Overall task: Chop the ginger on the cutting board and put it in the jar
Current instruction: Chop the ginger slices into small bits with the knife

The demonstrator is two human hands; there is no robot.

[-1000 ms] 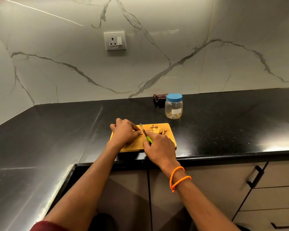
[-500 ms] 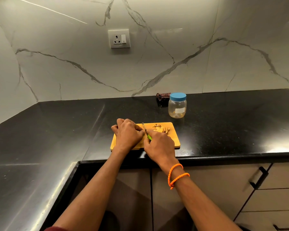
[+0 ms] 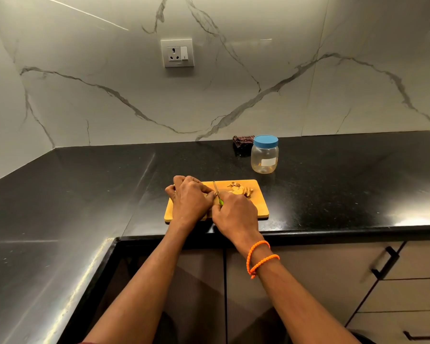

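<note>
A wooden cutting board (image 3: 260,204) lies on the black counter near its front edge. My left hand (image 3: 190,198) is curled over the board's left half, holding down a piece of ginger that its fingers hide. My right hand (image 3: 235,214) grips a small knife (image 3: 217,191) with a green handle, its blade pointing away between the two hands. A pile of cut ginger slices (image 3: 241,189) sits at the board's far right. The clear jar (image 3: 264,155) with a blue lid on stands behind the board to the right.
A dark crumpled cloth (image 3: 242,141) lies behind the jar against the marble wall. A wall socket (image 3: 177,53) is above. The black counter (image 3: 345,184) stretches right and wraps round to the left. Drawers with dark handles (image 3: 385,263) are below right.
The hands stay at the same spot on the board, with the knife blade shifting only slightly beside my left fingers. The camera has tilted a little.
</note>
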